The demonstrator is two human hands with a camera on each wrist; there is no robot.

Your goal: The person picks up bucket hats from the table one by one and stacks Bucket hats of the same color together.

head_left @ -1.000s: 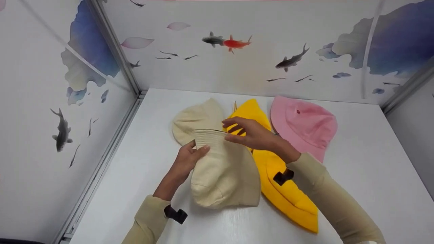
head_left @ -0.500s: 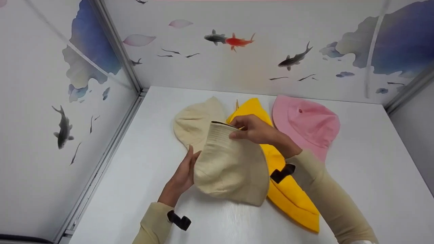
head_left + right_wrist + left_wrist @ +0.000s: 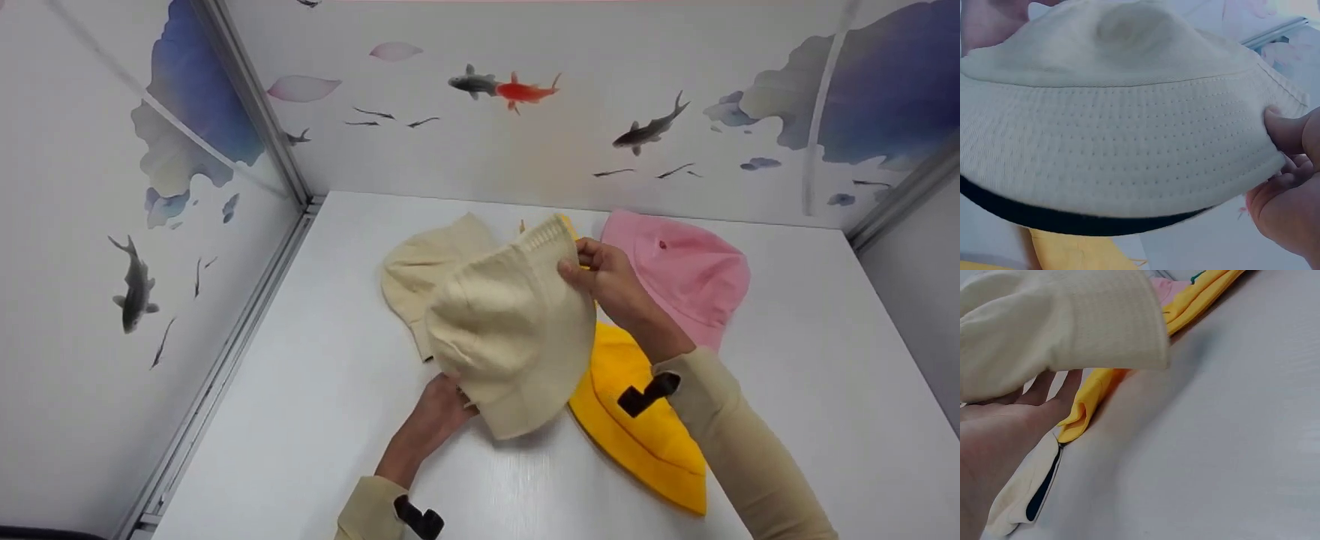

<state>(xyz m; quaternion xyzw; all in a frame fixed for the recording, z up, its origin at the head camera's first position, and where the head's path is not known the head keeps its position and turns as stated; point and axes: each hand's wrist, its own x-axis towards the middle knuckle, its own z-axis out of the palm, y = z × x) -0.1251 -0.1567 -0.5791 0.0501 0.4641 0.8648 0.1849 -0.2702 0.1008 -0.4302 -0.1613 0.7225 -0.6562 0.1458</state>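
A cream bucket hat (image 3: 502,322) is held up over the table, tilted, its stitched brim (image 3: 1129,140) toward the right. My right hand (image 3: 611,281) pinches that brim at its upper right edge, thumb on the outer face. Under the crown, on the lower left, is my left hand (image 3: 435,416); in the left wrist view its fingers (image 3: 1044,385) reach out beneath the cloth and are partly hidden by it. A dark lining shows along the brim's lower edge in the right wrist view.
Another cream hat (image 3: 431,270) lies flat behind on the left. A yellow bucket hat (image 3: 645,435) lies partly under the held one, and a pink hat (image 3: 690,281) sits at the back right. Printed panels (image 3: 525,150) wall the white table (image 3: 285,420).
The held cream hat has turned, its gathered brim end swinging up and right with my right hand, which now grips it. My left hand has let go of the brim and slid down under the crown.
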